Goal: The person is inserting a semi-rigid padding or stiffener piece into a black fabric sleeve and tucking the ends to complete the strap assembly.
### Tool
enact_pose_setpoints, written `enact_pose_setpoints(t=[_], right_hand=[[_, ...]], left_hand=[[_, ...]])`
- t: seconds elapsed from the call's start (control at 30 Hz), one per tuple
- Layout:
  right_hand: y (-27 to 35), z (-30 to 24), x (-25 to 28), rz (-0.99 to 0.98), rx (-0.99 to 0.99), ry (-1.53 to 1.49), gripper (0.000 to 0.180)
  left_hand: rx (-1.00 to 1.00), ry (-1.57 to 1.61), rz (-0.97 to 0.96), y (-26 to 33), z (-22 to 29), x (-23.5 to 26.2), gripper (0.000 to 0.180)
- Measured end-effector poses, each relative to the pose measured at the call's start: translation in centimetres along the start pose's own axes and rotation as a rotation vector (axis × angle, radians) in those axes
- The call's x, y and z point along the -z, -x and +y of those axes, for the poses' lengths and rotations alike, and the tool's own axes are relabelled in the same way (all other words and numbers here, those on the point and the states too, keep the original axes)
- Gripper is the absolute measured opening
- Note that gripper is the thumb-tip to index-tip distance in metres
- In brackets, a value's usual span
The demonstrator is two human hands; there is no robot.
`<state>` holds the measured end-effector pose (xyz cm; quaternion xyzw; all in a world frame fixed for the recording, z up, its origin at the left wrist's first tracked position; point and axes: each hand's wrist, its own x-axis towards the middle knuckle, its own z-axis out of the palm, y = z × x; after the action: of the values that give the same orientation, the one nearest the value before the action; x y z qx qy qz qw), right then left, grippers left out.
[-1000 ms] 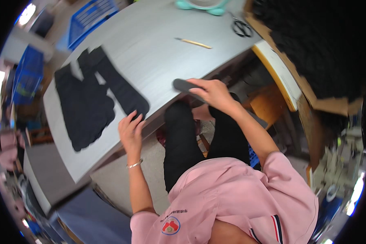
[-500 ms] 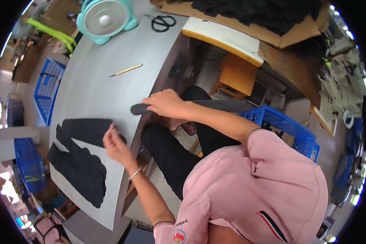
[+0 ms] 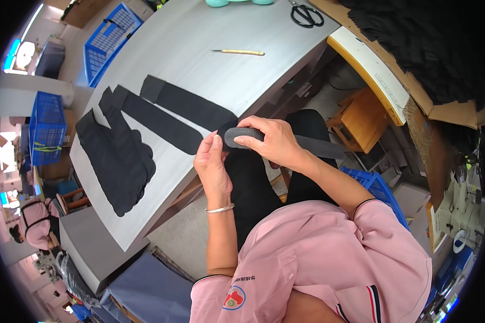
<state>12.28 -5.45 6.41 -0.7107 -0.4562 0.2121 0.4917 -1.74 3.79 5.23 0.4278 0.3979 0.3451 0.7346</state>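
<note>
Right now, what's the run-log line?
left hand: at black fabric strip; right hand: gripping dark round-ended strip; table: black fabric stack, scissors

Pink shirt (image 3: 328, 242) — dark lettering (image 3: 244, 279), round emblem (image 3: 234, 297)

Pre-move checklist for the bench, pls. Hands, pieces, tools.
1. Right hand gripping dark strip: ok.
2. Left hand at the strip's rounded end: ok.
3. Left fingertips' grip secure: cannot tell, contact partly hidden.
4. Pile edges squared: not ok, fanned unevenly.
5. Scissors clear of pile: ok, far end of table.
6. Pen-like tool clear of pile: ok, lying apart.
</note>
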Motion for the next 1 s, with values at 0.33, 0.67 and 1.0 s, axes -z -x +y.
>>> enact_pose_setpoints(t=[0.33,0.67,1.0], right_hand=[[0.1,-1.7,-1.2,-0.028,-0.099,0.034,0.028],[0.8,-3.8,-1.5,-0.098,-0.209,-0.086,0.023],[1.0,-3.7,-2.0,-0.064,0.027,-0.163,0.027]], left_hand=[[0.050,0.160,-0.037,1.8,1.4,1.3,0.024],[0.013,0.011,-0.029,3.3,2.4,1.8,0.027],[0.002,0.132,-0.011,4.1,2.4,1.6,0.020]])
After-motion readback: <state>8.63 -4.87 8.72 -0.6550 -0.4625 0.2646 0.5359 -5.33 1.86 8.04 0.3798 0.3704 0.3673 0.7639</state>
